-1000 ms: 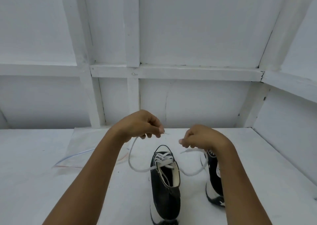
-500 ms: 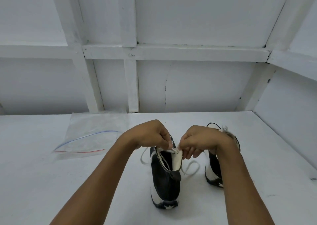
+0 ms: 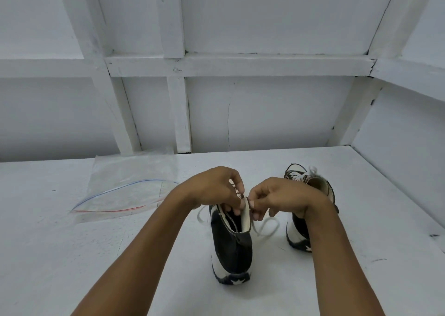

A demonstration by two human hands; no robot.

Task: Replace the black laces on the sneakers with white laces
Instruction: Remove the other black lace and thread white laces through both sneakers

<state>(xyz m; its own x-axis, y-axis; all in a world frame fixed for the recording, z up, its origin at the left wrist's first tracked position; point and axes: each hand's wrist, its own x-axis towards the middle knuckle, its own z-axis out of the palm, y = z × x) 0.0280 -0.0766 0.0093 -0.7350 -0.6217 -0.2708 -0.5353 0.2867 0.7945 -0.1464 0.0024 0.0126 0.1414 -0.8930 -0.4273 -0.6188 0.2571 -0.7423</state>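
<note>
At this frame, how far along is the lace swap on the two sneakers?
Nearly finished. The far sneaker already carries white laces, apparently tied. No black laces are in view. In hand: the left hand and right hand pinch the white lace at the collar of the near sneaker, its loose ends hanging either side. Left: tying it off.

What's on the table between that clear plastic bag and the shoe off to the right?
The other shoe stands there, with both hands, left hand and right hand, pinching its white lace at the collar. The head view shows the plastic bag and right-side shoe.
</note>
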